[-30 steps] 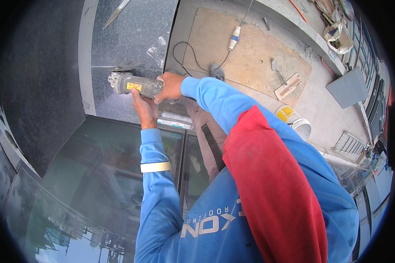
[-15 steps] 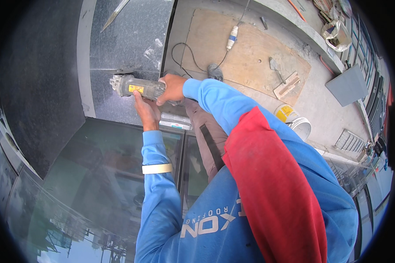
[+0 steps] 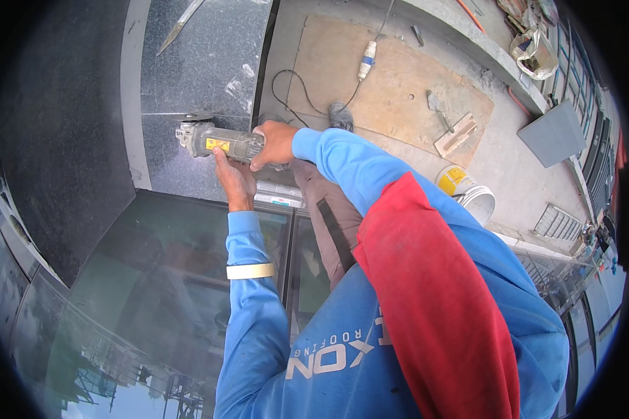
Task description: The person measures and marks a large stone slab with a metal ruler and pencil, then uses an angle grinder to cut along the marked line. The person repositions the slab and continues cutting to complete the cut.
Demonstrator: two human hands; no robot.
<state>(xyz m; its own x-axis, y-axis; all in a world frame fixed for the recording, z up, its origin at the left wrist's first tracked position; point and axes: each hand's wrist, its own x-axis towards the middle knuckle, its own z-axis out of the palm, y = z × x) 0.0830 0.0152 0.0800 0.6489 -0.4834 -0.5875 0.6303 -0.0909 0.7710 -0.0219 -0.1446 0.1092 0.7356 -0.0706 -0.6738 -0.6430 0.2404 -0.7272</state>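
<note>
A dusty angle grinder lies level across the speckled dark grey stone slab. My right hand is wrapped round its rear body. My left hand supports it from the near side, thumb against the casing by a yellow label. The cutting disc stands on edge at a pale straight line across the slab; whether it is spinning I cannot tell. Pale dust coats the slab near the grinder's head. A black cord loops away behind my right hand to a white and blue plug connector.
A pointed strip lies on the slab's far part. On the right, a plywood sheet carries a trowel and wooden float. Nearby stand a white bucket and a grey tile. Dark glass panes border the near side.
The disc sits very slightly further left along the pale line. Dust haze over the slab looks thinner. Both hands keep the same hold on the grinder.
</note>
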